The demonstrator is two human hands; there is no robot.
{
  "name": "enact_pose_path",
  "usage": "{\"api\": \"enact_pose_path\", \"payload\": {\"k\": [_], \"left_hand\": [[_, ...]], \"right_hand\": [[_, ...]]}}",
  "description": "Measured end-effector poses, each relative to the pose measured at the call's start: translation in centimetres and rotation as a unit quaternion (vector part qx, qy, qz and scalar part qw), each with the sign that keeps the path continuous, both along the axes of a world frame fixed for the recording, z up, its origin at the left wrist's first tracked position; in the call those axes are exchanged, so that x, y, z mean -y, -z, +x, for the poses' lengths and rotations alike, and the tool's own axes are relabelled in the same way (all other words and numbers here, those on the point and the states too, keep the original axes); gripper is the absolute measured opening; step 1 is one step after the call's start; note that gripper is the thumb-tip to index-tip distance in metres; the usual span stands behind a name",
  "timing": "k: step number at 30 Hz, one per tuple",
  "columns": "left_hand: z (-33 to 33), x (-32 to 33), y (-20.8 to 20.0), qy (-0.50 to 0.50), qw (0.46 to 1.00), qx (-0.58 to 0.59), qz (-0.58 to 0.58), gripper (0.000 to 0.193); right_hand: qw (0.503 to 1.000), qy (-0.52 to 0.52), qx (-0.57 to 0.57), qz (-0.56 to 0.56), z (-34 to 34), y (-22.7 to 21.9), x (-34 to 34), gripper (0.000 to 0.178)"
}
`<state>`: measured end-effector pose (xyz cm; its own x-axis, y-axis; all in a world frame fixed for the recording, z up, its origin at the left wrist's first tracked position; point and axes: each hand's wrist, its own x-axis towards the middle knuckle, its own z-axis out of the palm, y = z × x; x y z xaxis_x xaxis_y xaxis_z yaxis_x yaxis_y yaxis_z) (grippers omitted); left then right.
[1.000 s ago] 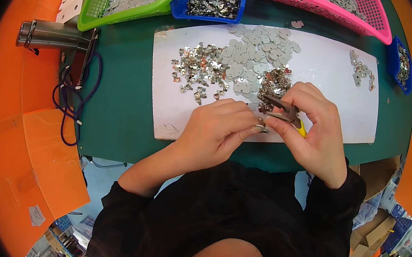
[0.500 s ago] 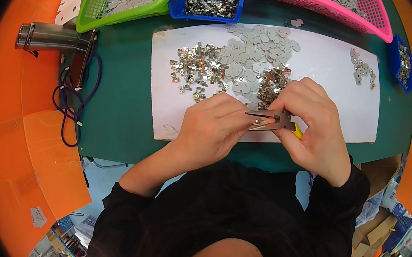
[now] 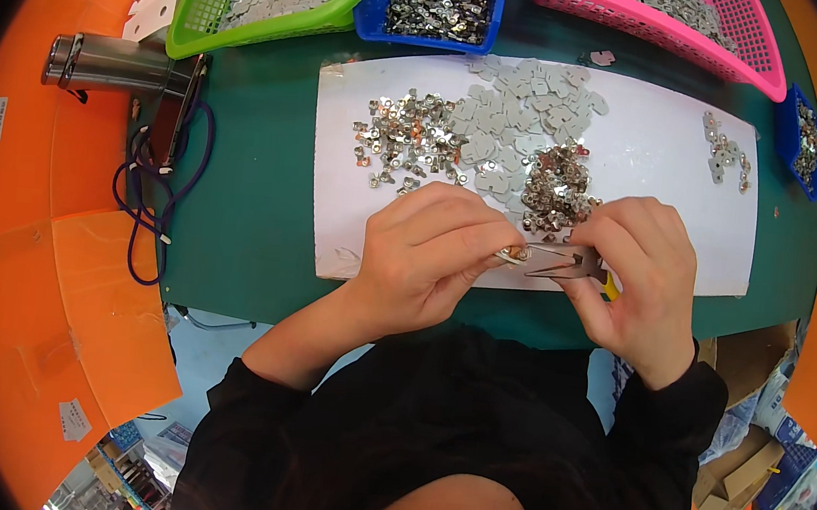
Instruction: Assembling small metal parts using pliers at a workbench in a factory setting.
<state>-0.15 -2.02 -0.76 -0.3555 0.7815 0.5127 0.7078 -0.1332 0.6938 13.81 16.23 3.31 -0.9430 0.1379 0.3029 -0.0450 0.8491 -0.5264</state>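
My left hand [image 3: 434, 248] pinches a small shiny metal part [image 3: 512, 254] between thumb and fingertips. Wrapped round yellow-handled needle-nose pliers [image 3: 582, 265] is my right hand [image 3: 640, 279]; the jaws stand apart and point left at the part, their tips close beside it. Both hands are over the front edge of a white board [image 3: 672, 213]. Just beyond them lie a dense heap of small metal fittings [image 3: 560, 186], a pile of flat pale grey plates [image 3: 528, 108] and, to the left, a looser scatter of shiny metal pieces [image 3: 409, 136].
Along the back stand a green basket [image 3: 189, 18], a blue bin [image 3: 378, 23] and a pink basket [image 3: 652, 27], all holding small parts. A smaller blue bin [image 3: 788, 126] is at right. Several pieces [image 3: 728, 154] lie on the board's right side. At left are a steel cylinder [image 3: 115, 65] and a dark cord [image 3: 205, 149].
The plier jaws have opened wider and moved off the small part, slightly right and down. My left fingertips now show the part more plainly. The whole view has shifted a little.
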Motion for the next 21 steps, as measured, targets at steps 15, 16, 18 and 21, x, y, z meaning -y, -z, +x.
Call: {"api": "enact_pose_path", "payload": {"k": [15, 16, 18, 21], "left_hand": [[-0.2, 0.1, 1.2, -0.015, 0.994, -0.066, 0.082, 0.011], [-0.2, 0.1, 1.3, -0.019, 0.994, -0.071, 0.083, 0.010], [0.0, 0.0, 1.3, -0.023, 0.993, -0.077, 0.084, 0.010], [0.2, 0.0, 1.4, -0.049, 0.992, -0.054, 0.101, 0.022]], "right_hand": [[0.979, 0.032, -0.041, 0.196, 0.2, -0.5, 1.2, 0.040], [0.977, 0.032, -0.039, 0.208, 0.2, -0.7, 1.2, 0.041], [0.977, 0.028, -0.039, 0.209, 0.2, -0.8, 1.2, 0.041], [0.982, 0.020, -0.023, 0.186, 0.3, -1.0, 1.4, 0.040]]}}
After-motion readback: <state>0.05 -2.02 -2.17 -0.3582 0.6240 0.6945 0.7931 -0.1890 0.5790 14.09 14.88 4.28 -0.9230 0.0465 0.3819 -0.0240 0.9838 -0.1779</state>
